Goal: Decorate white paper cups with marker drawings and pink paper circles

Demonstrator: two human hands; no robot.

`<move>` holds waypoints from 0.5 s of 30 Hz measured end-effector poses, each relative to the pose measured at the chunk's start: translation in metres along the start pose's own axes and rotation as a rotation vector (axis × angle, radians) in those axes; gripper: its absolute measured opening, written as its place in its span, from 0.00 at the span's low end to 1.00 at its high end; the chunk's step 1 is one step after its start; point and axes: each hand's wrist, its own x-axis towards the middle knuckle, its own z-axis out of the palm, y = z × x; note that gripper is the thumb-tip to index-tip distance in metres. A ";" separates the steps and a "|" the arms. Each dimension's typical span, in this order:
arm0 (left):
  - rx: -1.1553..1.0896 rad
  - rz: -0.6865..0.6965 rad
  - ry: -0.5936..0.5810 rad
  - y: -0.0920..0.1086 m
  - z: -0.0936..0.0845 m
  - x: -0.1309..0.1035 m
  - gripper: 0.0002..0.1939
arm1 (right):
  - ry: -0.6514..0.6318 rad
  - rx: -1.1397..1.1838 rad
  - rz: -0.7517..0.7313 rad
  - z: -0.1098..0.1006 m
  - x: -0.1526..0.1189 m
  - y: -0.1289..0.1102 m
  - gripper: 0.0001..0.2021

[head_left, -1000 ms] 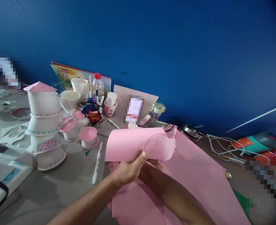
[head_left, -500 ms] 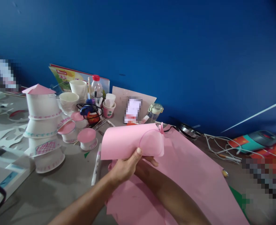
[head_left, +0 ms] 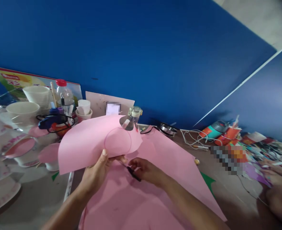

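Observation:
A curved sheet of pink paper (head_left: 83,137) is held up by my left hand (head_left: 96,174), thumb on top and fingers underneath. A purple circle is drawn on the sheet beside my thumb, and a rounded notch is cut from its far edge. My right hand (head_left: 147,171) is closed around dark-handled scissors (head_left: 134,174), just below the sheet's near right edge. Their thin blades point toward my left fingertips and are partly hidden. Beneath both hands lies a large pink sheet (head_left: 179,179) on the table.
White paper cups (head_left: 23,111) and pink-topped cups (head_left: 48,156) crowd the left, near a red-capped bottle (head_left: 64,95). A lidded clear bottle (head_left: 134,113) and a tape roll (head_left: 167,128) stand behind. Cables (head_left: 191,139) and a teal bottle (head_left: 214,130) are at right, with another person's arm (head_left: 281,195) beyond.
The view has swung right. My right hand has come out from behind the rolled pink paper, showing the scissors. The paper has opened into a flatter curve, with its notch visible.

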 end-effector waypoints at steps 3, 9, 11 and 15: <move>-0.011 -0.018 0.005 -0.005 0.000 0.008 0.27 | -0.065 0.186 0.046 -0.026 -0.017 0.008 0.23; 0.035 -0.146 0.282 -0.023 -0.001 0.021 0.25 | -0.279 0.492 -0.104 -0.022 -0.028 0.026 0.24; 0.043 -0.161 0.299 -0.025 -0.001 0.021 0.26 | -0.314 0.540 -0.126 -0.013 -0.026 0.026 0.23; 0.005 -0.234 0.359 -0.026 0.000 0.019 0.24 | -0.341 0.574 -0.153 0.000 -0.022 0.019 0.26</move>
